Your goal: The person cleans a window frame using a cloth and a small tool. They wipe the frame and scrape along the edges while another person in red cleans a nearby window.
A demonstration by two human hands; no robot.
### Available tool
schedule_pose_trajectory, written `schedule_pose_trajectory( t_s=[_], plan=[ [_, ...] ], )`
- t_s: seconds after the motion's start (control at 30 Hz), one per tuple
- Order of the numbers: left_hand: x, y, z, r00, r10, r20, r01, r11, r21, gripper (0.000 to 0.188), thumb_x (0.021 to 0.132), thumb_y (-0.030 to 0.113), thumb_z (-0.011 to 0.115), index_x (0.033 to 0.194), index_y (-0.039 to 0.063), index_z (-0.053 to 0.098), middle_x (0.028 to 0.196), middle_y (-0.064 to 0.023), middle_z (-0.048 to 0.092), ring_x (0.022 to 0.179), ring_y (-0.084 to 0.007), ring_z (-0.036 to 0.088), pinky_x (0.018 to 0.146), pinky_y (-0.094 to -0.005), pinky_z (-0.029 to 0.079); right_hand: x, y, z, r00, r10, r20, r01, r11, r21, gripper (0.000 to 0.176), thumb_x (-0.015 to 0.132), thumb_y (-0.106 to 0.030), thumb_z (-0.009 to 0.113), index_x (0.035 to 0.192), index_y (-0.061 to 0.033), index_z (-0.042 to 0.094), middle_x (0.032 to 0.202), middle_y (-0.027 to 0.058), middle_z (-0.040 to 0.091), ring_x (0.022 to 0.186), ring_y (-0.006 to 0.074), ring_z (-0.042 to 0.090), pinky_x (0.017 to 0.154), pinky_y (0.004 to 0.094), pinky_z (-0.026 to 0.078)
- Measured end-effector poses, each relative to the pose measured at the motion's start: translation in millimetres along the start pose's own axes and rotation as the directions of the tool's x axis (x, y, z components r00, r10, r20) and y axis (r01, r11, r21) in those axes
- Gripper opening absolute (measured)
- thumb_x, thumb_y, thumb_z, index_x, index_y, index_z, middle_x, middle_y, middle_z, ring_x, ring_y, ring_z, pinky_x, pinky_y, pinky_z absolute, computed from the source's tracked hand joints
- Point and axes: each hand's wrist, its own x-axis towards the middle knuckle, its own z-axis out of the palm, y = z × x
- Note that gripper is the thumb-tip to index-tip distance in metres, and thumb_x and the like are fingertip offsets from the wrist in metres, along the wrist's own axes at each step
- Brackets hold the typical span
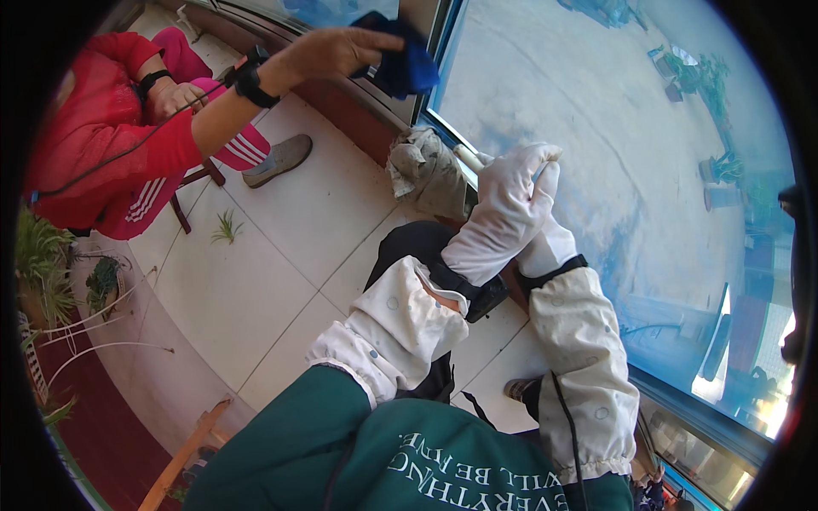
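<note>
Both of my hands wear white gloves and meet in front of the blue-tinted window pane [543,83]. My left hand [501,207] lies over my right hand [551,246], which it partly hides. The fingertips come together near the frame. A pale rod-like thing [468,158] shows just beyond the gloves; which hand holds it, if either, I cannot tell. A grey, crumpled cloth bundle [425,172] lies against the window's base, left of my hands. White sleeve covers are on both my forearms, and a black strapped device [489,299] sits at my left wrist.
A seated person in red [115,140] at the left reaches a hand with a dark blue cloth [406,61] to the window. Potted plants [48,274] stand at the far left, and a wooden chair part [185,453] at lower left. Pale floor tiles [255,287] lie between us.
</note>
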Motion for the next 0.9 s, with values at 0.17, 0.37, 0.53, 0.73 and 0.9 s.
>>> schedule_pose_trajectory(
  t_s=[0.17, 0.37, 0.53, 0.73, 0.9],
  plan=[
    [3, -2, -1, 0.999, 0.034, -0.014, -0.033, 0.996, 0.083, 0.014, 0.103, 0.004, 0.073, 0.116, -0.002, 0.077, 0.11, -0.0172, 0.083, 0.103, -0.0283, 0.081, 0.093, -0.0351, 0.062, 4, -5, 5, 0.991, -0.137, -0.001, 0.132, 0.956, -0.262, 0.038, 0.113, -0.023, 0.063, 0.146, -0.0062, 0.064, 0.126, 0.0127, 0.075, 0.115, 0.0253, 0.073, 0.094, 0.0377, 0.057],
    [0, 3, -2, 1.0, -0.011, 0.011, 0.01, 1.0, 0.017, 0.014, 0.103, 0.005, 0.074, 0.115, 0.0, 0.078, 0.112, -0.0168, 0.083, 0.104, -0.0288, 0.082, 0.09, -0.0365, 0.064, -7, -24, -14, 0.989, -0.145, 0.016, 0.132, 0.846, -0.516, 0.039, 0.111, -0.026, 0.065, 0.146, -0.008, 0.065, 0.127, 0.0158, 0.075, 0.119, 0.0299, 0.073, 0.097, 0.0396, 0.056],
    [-3, 8, -2, 0.999, -0.022, 0.026, 0.021, 0.999, 0.036, 0.016, 0.104, 0.007, 0.073, 0.117, 0.0, 0.078, 0.114, -0.0179, 0.083, 0.104, -0.0295, 0.082, 0.09, -0.0352, 0.064, -46, -30, -10, 0.984, -0.18, 0.002, 0.139, 0.749, -0.647, 0.041, 0.109, -0.029, 0.067, 0.145, -0.0094, 0.065, 0.129, 0.0184, 0.075, 0.122, 0.0336, 0.073, 0.101, 0.0412, 0.056],
    [0, 9, 0, 1.0, -0.002, 0.01, 0.002, 1.0, -0.024, 0.016, 0.106, 0.008, 0.071, 0.117, -0.001, 0.077, 0.112, -0.0183, 0.083, 0.105, -0.0291, 0.082, 0.09, -0.0358, 0.065, -60, -23, -15, 0.981, -0.185, -0.059, 0.08, 0.661, -0.746, 0.043, 0.107, -0.031, 0.069, 0.145, -0.0111, 0.066, 0.13, 0.0215, 0.075, 0.125, 0.0382, 0.072, 0.104, 0.0431, 0.055],
    [-1, 13, 5, 1.0, 0.017, -0.021, -0.015, 0.998, 0.067, 0.014, 0.104, 0.008, 0.074, 0.115, -0.001, 0.077, 0.11, -0.0175, 0.083, 0.103, -0.0291, 0.081, 0.096, -0.0364, 0.061, -16, 2, 3, 0.969, -0.232, -0.08, 0.135, 0.776, -0.616, 0.041, 0.106, -0.032, 0.071, 0.142, -0.0124, 0.069, 0.127, 0.0225, 0.077, 0.123, 0.0401, 0.073, 0.102, 0.0441, 0.056]
  ],
)
